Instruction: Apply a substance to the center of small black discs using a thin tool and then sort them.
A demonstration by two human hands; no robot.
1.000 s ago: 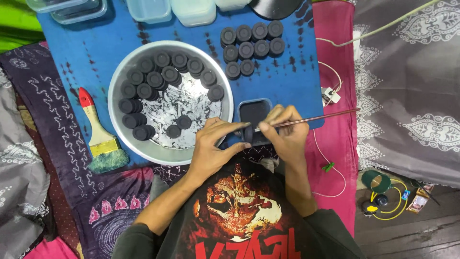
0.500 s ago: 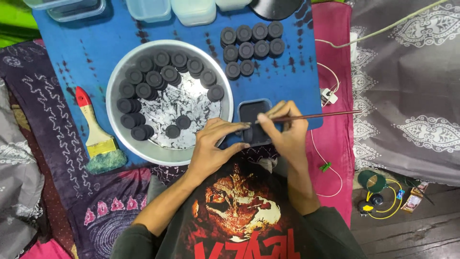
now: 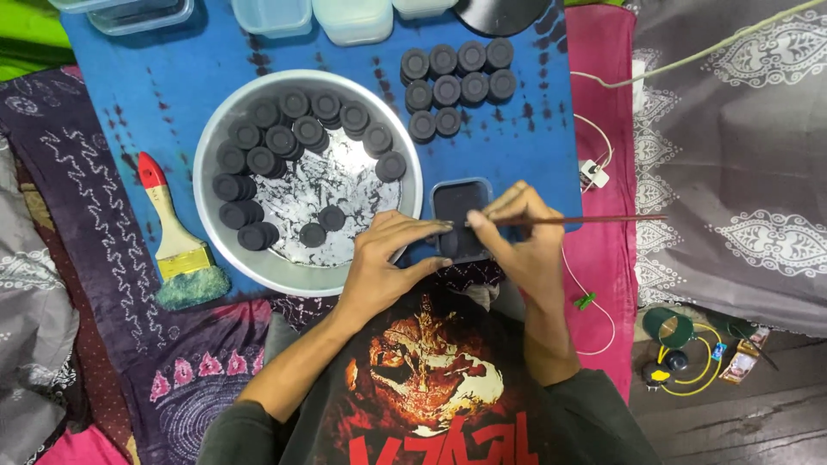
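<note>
My right hand (image 3: 519, 239) pinches a thin brown stick (image 3: 586, 220) that points right, level over the cloth. My left hand (image 3: 386, 258) is curled around a small black disc at its fingertips, which meet the stick's tip. Both hands hover over a small black rectangular tray (image 3: 458, 207). To the left, a round metal pan (image 3: 222, 258) holds several black discs (image 3: 269, 138) ringed around a powder-smeared bottom. More black discs (image 3: 457, 82) are stacked in rows on the blue cloth (image 3: 155, 95) behind the tray.
A red-handled paintbrush (image 3: 177, 241) lies left of the pan. Clear plastic tubs (image 3: 353, 17) line the far edge. A pink cloth (image 3: 607, 103) with a white cord lies to the right. Green reel and yellow wire (image 3: 676, 344) sit on the floor.
Both hands have stayed over the black tray, and the stick has shifted slightly. The pan, discs and paintbrush have not moved.
</note>
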